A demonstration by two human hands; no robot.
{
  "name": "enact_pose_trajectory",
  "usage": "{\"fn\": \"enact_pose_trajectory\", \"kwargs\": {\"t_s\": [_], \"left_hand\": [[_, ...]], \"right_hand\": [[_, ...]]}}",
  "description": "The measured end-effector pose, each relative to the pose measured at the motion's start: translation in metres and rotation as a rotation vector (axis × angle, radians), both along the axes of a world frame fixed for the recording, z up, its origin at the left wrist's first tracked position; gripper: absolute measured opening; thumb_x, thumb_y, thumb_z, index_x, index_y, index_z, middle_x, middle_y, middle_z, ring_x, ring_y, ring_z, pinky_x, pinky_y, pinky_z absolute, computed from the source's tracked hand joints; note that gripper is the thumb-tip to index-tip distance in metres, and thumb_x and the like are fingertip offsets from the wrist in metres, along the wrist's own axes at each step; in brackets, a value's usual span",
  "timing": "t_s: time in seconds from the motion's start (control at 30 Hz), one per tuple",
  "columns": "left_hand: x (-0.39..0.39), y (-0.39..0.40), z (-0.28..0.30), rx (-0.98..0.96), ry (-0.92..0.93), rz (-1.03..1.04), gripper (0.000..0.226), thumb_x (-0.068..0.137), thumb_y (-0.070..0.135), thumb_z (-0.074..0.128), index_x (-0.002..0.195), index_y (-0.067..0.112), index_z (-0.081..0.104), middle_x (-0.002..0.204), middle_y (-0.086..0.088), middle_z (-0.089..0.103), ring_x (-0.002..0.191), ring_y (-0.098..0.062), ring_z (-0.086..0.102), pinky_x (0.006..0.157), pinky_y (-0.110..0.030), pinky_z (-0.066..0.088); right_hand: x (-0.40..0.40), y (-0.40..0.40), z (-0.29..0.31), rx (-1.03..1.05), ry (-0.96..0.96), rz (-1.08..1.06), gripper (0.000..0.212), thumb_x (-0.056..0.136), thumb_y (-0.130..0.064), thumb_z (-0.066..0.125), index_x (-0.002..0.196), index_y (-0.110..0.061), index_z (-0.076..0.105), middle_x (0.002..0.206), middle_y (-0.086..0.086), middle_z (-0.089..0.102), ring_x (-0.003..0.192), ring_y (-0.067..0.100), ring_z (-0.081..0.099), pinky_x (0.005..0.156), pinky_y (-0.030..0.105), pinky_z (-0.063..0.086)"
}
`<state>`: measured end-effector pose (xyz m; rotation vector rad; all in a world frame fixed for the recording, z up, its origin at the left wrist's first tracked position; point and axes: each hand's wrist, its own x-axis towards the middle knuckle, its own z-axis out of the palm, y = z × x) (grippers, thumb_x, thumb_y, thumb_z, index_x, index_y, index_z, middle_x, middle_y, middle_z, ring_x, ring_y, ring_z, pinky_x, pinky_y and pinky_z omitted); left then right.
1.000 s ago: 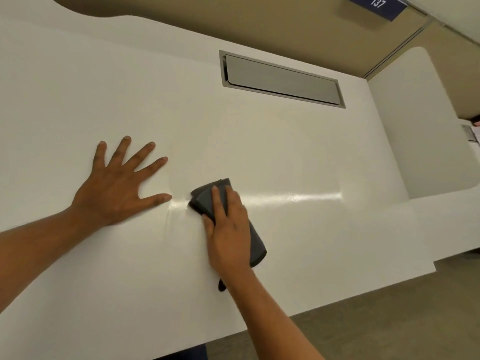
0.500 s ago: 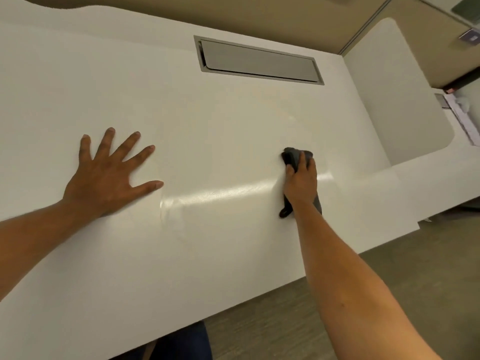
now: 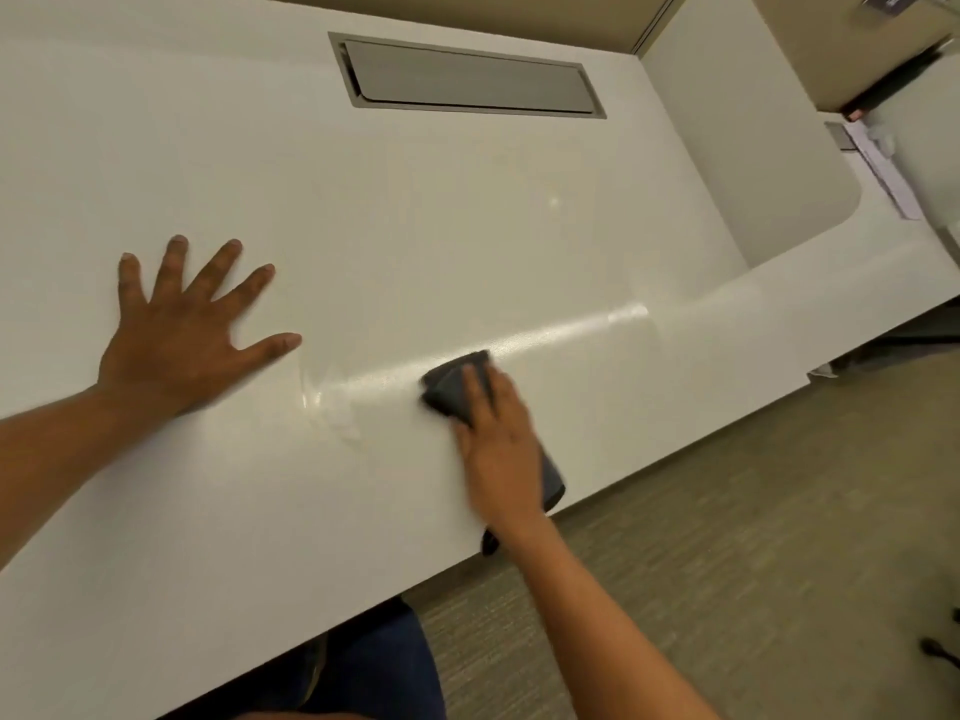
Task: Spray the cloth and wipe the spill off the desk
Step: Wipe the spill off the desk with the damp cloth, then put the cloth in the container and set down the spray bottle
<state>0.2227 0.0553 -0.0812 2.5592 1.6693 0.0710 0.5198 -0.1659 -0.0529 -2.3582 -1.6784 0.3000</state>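
Observation:
A dark grey folded cloth [image 3: 451,387] lies flat on the white desk [image 3: 415,226], near its front edge. My right hand [image 3: 496,449] presses down on the cloth, fingers over its top, and part of the cloth sticks out past my wrist. A wet shiny streak [image 3: 545,335] runs across the desk from a small smear of liquid [image 3: 332,413] toward the right. My left hand [image 3: 187,335] rests flat on the desk to the left, fingers spread, holding nothing. No spray bottle is in view.
A grey recessed cable flap [image 3: 467,77] sits at the back of the desk. A white side panel [image 3: 737,148] stands at the right. Papers [image 3: 883,168] lie on a neighbouring desk at far right. Grey carpet [image 3: 727,563] lies beyond the front edge.
My right hand slid the cloth right along the streak, then back left toward the middle. My left hand stayed planted. The view shifted.

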Motion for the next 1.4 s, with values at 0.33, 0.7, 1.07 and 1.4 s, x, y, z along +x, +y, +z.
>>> {"fn": "enact_pose_trajectory", "kwargs": {"t_s": [0.33, 0.7, 1.07, 1.4], "left_hand": [[0.0, -0.001, -0.004, -0.028, -0.068, -0.026, 0.096, 0.089, 0.098, 0.021, 0.17, 0.049, 0.009, 0.183, 0.01, 0.013, 0.169, -0.037, 0.004, 0.131, -0.067, -0.005], [-0.001, -0.001, -0.003, -0.053, -0.087, -0.02, 0.095, 0.086, 0.1, 0.021, 0.169, 0.053, 0.008, 0.183, 0.014, 0.01, 0.165, -0.019, -0.013, 0.132, -0.068, -0.002], [0.0, -0.007, 0.045, -0.351, -0.065, 0.038, 0.092, 0.089, 0.09, 0.011, 0.171, 0.048, 0.011, 0.183, 0.014, -0.002, 0.171, -0.024, -0.005, 0.136, -0.058, -0.001], [0.023, -0.09, 0.021, -0.2, -0.056, 0.126, 0.089, 0.093, 0.085, 0.001, 0.172, 0.045, 0.013, 0.183, 0.012, 0.0, 0.171, -0.027, -0.003, 0.136, -0.06, 0.0]], "right_hand": [[0.191, 0.086, 0.028, -0.075, 0.049, -0.387, 0.06, 0.109, -0.023, 0.049, 0.165, -0.011, 0.028, 0.17, 0.019, 0.025, 0.154, 0.038, 0.029, 0.125, 0.044, 0.025], [-0.006, 0.076, 0.023, -0.075, 0.075, 0.164, 0.063, 0.11, -0.033, 0.052, 0.167, -0.02, 0.027, 0.174, 0.011, 0.021, 0.158, 0.03, 0.022, 0.129, 0.04, 0.018], [-0.021, 0.072, 0.054, -0.276, -0.102, 0.196, 0.051, 0.099, -0.021, 0.058, 0.149, -0.018, 0.048, 0.143, 0.006, 0.049, 0.12, 0.025, 0.048, 0.09, 0.035, 0.053], [-0.008, 0.125, 0.052, -0.179, -0.224, 0.403, 0.043, 0.094, 0.001, 0.052, 0.135, -0.012, 0.054, 0.126, 0.009, 0.06, 0.106, 0.028, 0.052, 0.073, 0.034, 0.047]]}}
